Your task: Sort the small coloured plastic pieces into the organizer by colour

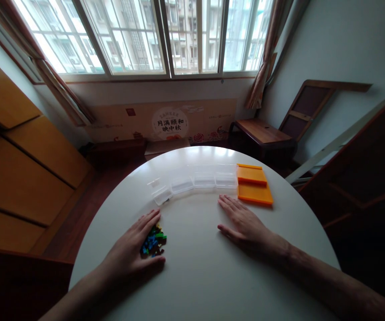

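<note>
Curving unclenched left hand (133, 243) round coloured pieces (154, 241) at nine o'clock — lying heaped, apparently unsorted, outside clear boxes (204, 182) at twelve; resting right hand (242, 220) at two, grasping nothing, near orange trays (253, 183).

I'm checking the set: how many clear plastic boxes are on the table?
4, in an arc: the leftmost box beyond the left hand, the second box and third box to its right, and the rightmost box beside the orange plastic. None seems hidden.
</note>
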Demonstrator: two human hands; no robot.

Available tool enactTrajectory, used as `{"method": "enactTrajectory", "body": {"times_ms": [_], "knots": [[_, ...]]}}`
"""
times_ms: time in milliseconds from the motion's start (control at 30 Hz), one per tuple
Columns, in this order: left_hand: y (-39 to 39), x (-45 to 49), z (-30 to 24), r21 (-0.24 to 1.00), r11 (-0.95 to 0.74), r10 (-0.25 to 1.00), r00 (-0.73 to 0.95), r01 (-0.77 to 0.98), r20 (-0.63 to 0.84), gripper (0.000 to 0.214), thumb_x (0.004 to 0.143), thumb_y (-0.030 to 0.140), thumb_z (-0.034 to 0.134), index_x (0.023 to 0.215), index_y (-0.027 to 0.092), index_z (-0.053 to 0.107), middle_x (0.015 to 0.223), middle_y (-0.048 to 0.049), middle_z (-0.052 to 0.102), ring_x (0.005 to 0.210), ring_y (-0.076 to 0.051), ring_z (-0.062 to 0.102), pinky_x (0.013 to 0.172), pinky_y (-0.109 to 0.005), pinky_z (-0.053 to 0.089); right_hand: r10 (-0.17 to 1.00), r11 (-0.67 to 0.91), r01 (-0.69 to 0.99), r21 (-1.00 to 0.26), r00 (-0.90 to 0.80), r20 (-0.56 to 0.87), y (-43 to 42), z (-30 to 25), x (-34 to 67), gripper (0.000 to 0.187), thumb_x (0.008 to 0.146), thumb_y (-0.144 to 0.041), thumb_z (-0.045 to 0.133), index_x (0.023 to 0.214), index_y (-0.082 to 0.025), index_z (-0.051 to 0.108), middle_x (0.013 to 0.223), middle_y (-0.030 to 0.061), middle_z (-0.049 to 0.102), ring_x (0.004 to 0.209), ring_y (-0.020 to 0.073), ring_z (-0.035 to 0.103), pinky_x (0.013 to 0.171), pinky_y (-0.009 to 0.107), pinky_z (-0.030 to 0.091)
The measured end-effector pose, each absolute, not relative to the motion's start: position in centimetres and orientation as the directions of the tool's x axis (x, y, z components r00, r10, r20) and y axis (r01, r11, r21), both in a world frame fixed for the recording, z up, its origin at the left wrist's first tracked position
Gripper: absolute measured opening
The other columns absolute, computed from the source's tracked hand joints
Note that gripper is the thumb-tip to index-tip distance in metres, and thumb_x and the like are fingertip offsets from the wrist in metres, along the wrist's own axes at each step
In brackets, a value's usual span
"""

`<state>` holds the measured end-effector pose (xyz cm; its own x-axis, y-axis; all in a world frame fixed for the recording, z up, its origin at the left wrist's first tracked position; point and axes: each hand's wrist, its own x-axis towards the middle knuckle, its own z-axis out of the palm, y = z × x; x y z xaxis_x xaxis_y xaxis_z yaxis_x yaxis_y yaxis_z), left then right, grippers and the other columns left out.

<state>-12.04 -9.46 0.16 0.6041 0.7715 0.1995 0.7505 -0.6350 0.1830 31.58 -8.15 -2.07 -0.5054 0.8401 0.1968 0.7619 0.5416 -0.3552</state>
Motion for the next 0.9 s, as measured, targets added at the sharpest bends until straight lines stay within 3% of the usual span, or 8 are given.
{"method": "enactTrajectory", "body": {"times_ms": [300, 467, 633, 900], "knots": [[-7.0, -3.8, -0.1, 0.249, -0.704, 0.707, 0.686, 0.665, 0.171, 0.091, 0.103, 0.065, 0.063, 0.176, 0.024, 0.029, 0.180, -0.0122, 0.032, 0.165, -0.036, 0.038, 0.136, -0.053, 0.037, 0.851, 0.522, 0.762, -0.383, -0.496, 0.175, -8.1, -1.6, 31.7, 0.085, 0.107, -0.065, 0.054, 0.174, -0.017, 0.034, 0.180, 0.0148, 0.031, 0.168, 0.0352, 0.029, 0.139, 0.056, 0.028], [-5.4, 1.5, -0.2, 0.299, -0.720, 0.684, 0.712, 0.626, 0.157, 0.088, 0.104, 0.066, 0.059, 0.174, 0.020, 0.031, 0.180, -0.0148, 0.032, 0.167, -0.034, 0.034, 0.138, -0.054, 0.032, 0.851, 0.522, 0.760, -0.387, -0.492, 0.181, -7.8, -1.8, 31.8, 0.069, 0.111, -0.041, 0.047, 0.174, -0.016, 0.034, 0.181, 0.0119, 0.031, 0.169, 0.0309, 0.030, 0.139, 0.055, 0.028], [-4.1, 5.6, -0.2, 0.323, -0.725, 0.671, 0.730, 0.609, 0.131, 0.092, 0.102, 0.068, 0.060, 0.172, 0.016, 0.034, 0.179, -0.0175, 0.033, 0.167, -0.035, 0.033, 0.139, -0.054, 0.030, 0.850, 0.523, 0.751, -0.403, -0.491, 0.188, -7.6, -2.1, 31.9, 0.068, 0.108, -0.028, 0.045, 0.174, -0.016, 0.034, 0.180, 0.0118, 0.032, 0.168, 0.0302, 0.031, 0.139, 0.056, 0.029], [-3.1, 7.3, 0.2, 0.414, -0.757, 0.625, 0.746, 0.506, 0.230, 0.092, 0.102, 0.065, 0.064, 0.175, 0.025, 0.027, 0.178, -0.0141, 0.038, 0.163, -0.035, 0.041, 0.136, -0.055, 0.037, 0.829, 0.560, 0.734, -0.385, -0.498, 0.256, -7.2, -2.9, 31.9, 0.068, 0.109, -0.029, 0.044, 0.175, -0.017, 0.031, 0.179, 0.0138, 0.034, 0.167, 0.0309, 0.034, 0.138, 0.057, 0.032]]}}
